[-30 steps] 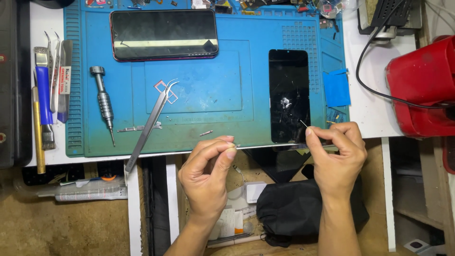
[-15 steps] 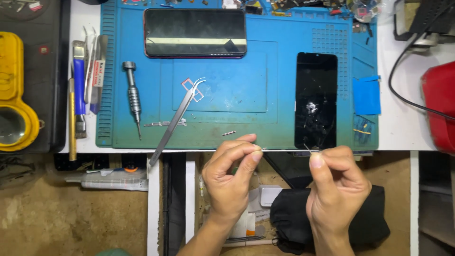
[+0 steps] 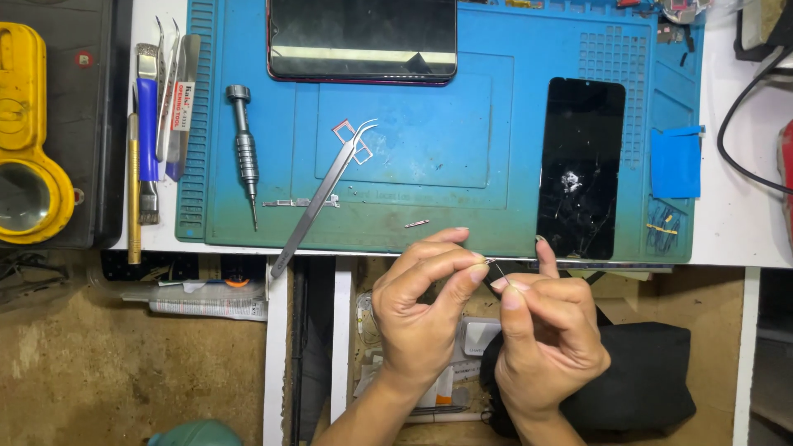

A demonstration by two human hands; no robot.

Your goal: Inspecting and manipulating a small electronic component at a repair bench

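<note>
My left hand (image 3: 423, 310) and my right hand (image 3: 545, 334) meet just below the front edge of the blue work mat (image 3: 496, 182). Together they pinch a thin strip or wire (image 3: 496, 268) between thumb and forefinger tips. Above the right hand, a cracked black phone screen (image 3: 580, 169) lies on the mat. Curved tweezers (image 3: 326, 194) lie diagonally on the mat to the left of my hands. A small metal part (image 3: 417, 223) rests on the mat just above my left hand.
A dark phone (image 3: 362, 41) lies at the mat's top. A precision screwdriver (image 3: 244, 153), a metal bracket (image 3: 301, 201) and a blue tape piece (image 3: 675, 162) sit on the mat. Hand tools (image 3: 157, 116) and a yellow magnifier (image 3: 29, 165) lie left. A black bag (image 3: 652, 380) sits below.
My hands have come together: they were apart with the thin strip stretched between them, and now the fingertips nearly touch. The view has shifted left and downward over the bench.
</note>
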